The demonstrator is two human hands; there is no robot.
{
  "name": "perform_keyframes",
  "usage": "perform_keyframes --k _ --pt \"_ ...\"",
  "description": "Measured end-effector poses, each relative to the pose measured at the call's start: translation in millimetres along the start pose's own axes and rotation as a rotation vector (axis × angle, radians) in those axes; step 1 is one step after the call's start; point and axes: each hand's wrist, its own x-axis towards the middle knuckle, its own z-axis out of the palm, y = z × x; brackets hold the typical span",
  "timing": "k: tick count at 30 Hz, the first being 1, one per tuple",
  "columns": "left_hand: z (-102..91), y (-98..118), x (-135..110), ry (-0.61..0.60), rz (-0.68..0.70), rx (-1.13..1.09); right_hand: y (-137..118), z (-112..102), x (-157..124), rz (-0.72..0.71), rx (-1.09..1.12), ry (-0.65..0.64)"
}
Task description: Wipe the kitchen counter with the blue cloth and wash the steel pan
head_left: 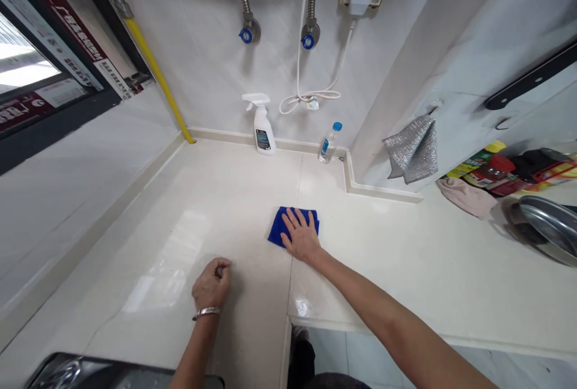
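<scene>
Apparently wiping: right hand (301,238) spread flat on blue cloth (276,229), left hand (210,285) loosely fisted; another stroke would need even pressure.

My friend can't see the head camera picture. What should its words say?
A person's right hand lies spread on a blue cloth on a glossy countertop; the left hand, loosely curled, is to its left. Behind, a white spray bottle and a blue-capped plastic bottle stand near the wall.
</scene>
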Motion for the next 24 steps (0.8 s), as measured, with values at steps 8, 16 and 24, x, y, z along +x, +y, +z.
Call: perform_keyframes --k 8,16,24 --pt "-5.2 4.9 -0.8 0.007 -0.009 0.007 -31.8 5.2 -76.8 -0.138 0.099 -0.06" --pt "-5.4 9.3 -2.1 0.045 0.011 0.024 -37.6 4.7 -128.5 -0.176 0.131 -0.07" --pt "-9.7 11.3 -5.1 0.07 0.052 0.01 -31.6 4.8 -143.3 -0.208 0.163 -0.038"
